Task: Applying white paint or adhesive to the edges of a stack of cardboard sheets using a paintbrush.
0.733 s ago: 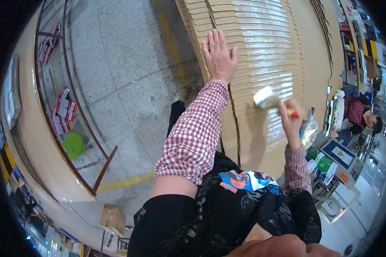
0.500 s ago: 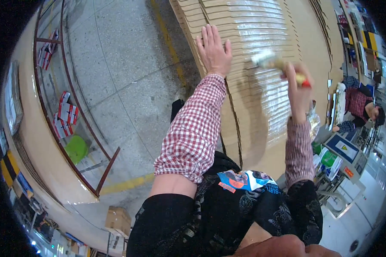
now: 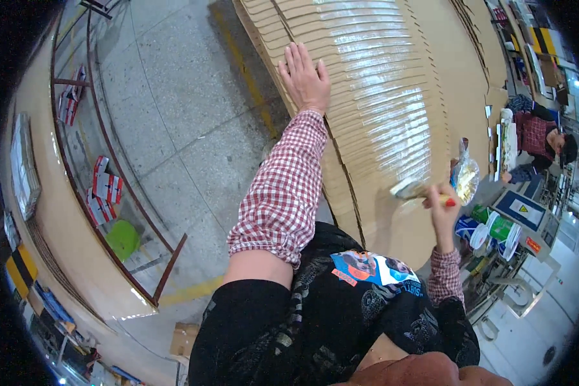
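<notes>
Fanned-out cardboard sheets [image 3: 367,164] lie overlapped like shingles in front of me, their edges forming a row of narrow steps. A glossy wet band [image 3: 392,116] runs along the steps. My left hand [image 3: 307,80] rests flat near the left side of the stack, fingers stretched and holding nothing. My right hand [image 3: 442,219] is closed around the handle of a flat paintbrush [image 3: 410,188], which has a red end. The brush's pale bristles point left, at the near end of the wet band; whether they touch the cardboard is hard to tell.
A plastic-lined tub [image 3: 465,180] with pale contents stands right of the stack. Beyond it are white-and-green buckets [image 3: 500,233] and another person [image 3: 535,132]. On the left, a brown metal frame [image 3: 103,116] edges a long board; a green stool [image 3: 122,239] shows beneath.
My right hand has brought the brush toward me, down to the near part of the stack. My left hand stays flat on the cardboard while the whole view has shifted slightly.
</notes>
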A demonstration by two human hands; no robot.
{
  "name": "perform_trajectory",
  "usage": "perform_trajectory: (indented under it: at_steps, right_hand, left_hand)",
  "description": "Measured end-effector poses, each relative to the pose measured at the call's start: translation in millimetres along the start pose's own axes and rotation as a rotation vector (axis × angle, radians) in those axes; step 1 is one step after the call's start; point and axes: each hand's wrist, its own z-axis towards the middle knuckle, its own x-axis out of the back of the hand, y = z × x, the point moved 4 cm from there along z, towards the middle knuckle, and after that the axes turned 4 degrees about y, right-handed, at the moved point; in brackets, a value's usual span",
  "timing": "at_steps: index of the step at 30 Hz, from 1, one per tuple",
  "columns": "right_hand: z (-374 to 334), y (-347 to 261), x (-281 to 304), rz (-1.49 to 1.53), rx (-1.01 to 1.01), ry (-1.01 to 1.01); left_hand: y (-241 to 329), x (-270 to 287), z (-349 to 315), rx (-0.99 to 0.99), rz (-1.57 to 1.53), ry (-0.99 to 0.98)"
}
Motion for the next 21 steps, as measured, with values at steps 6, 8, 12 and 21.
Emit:
perform_trajectory:
  at_steps: [6,8,12,21]
  right_hand:
    - [104,-90,-14,0.508,0.161,0.096]
    - [145,-101,-32,0.609,0.194,0.053]
    - [195,-140,-93,0.311,0.44,-0.034]
    - [182,-104,-129,0.007,0.472,-0.061]
  left_hand:
    - [1,2,-7,0.045,-0.01,-0.085]
    - [3,4,-7,0.064,-0.038,-0.055]
    - [7,3,-7,0.048,0.018,-0.116]
    - [7,0,-4,0.05,0.03,-0.127]
